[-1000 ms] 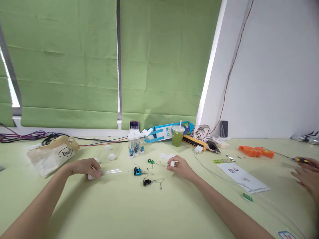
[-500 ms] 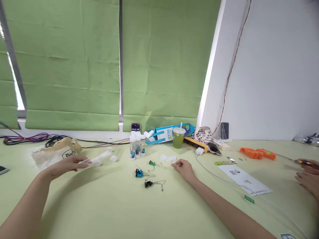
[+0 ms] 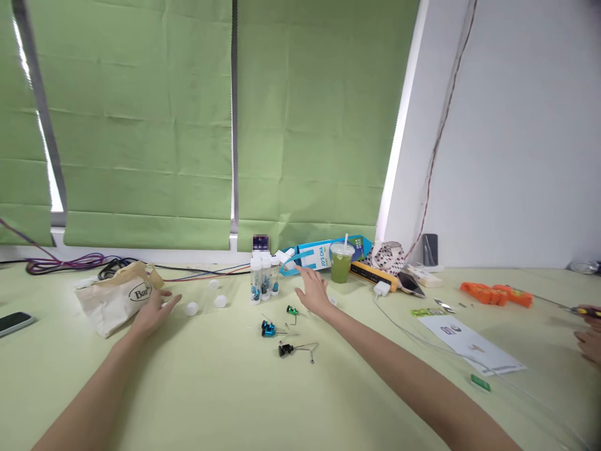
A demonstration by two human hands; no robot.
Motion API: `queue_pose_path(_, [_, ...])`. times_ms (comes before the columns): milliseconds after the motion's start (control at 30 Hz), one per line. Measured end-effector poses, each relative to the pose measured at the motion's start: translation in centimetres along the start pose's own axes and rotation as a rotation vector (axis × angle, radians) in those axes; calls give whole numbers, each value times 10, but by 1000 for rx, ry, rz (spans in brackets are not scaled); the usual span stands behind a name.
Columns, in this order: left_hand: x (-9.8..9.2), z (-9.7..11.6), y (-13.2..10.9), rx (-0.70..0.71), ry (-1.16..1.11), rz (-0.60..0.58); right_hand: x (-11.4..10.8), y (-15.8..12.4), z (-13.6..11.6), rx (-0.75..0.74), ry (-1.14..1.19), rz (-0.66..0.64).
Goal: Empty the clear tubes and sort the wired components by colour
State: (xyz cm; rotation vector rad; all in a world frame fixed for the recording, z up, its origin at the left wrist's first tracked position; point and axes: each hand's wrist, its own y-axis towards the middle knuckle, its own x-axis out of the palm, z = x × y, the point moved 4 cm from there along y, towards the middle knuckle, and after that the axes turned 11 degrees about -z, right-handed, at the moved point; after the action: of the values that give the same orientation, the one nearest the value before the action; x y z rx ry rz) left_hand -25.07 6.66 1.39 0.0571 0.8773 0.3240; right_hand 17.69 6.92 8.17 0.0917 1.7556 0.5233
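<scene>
My left hand (image 3: 154,310) lies open on the table, fingers stretched out, right beside a cream paper bag (image 3: 115,300) and just left of a white cap (image 3: 191,308). It holds nothing. My right hand (image 3: 312,291) is open with fingers spread, hovering between a cluster of upright clear vials (image 3: 263,279) and a green drink cup (image 3: 341,262). Near my right wrist lie three small parts with wire pins: green (image 3: 292,311), blue (image 3: 268,328) and black (image 3: 285,349). More white caps (image 3: 220,300) sit left of the vials.
A blue carton (image 3: 319,254), a charger (image 3: 381,289), a phone (image 3: 410,283), a printed sheet (image 3: 469,343) and orange tools (image 3: 495,294) lie to the right. Another person's hand (image 3: 589,341) is at the right edge. Cables (image 3: 70,263) and a second phone (image 3: 14,322) are at the left.
My left hand let go of the clear tube and now rests open by the paper bag. My right hand opened and moved forward from the loose caps toward the vials.
</scene>
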Motion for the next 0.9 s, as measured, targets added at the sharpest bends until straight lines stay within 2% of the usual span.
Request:
queue_pose_path(167, [5,5,-5,-6,103,-69,7,53,-45,-67,27,-90])
queue_pose_path(333, [8,11,-8,13,133,-95,14,62,-52,-61,154,-20])
queue_pose_path(400, [7,14,-10,33,162,-23,13,60,-47,-36,188,17])
queue_pose_path(500, [1,29,-18,94,244,229,9,56,-35,-20,227,46])
queue_pose_path(567, [1,49,-25,185,288,361,4,50,-22,-6,256,63])
queue_pose_path(633, [7,78,-34,344,300,382,-1,41,-8,19,278,81])
queue_pose_path(700, [18,111,-48,515,273,347,-7,29,6,50,313,97])
queue_pose_path(767, [35,146,-67,665,225,240,-8,11,20,134,478,86])
queue_pose_path(833, [55,175,-89,765,161,97,-3,-10,28,265,770,3])
queue_pose_path(900, [74,197,-112,839,89,-52,4,-32,25,292,1058,-89])
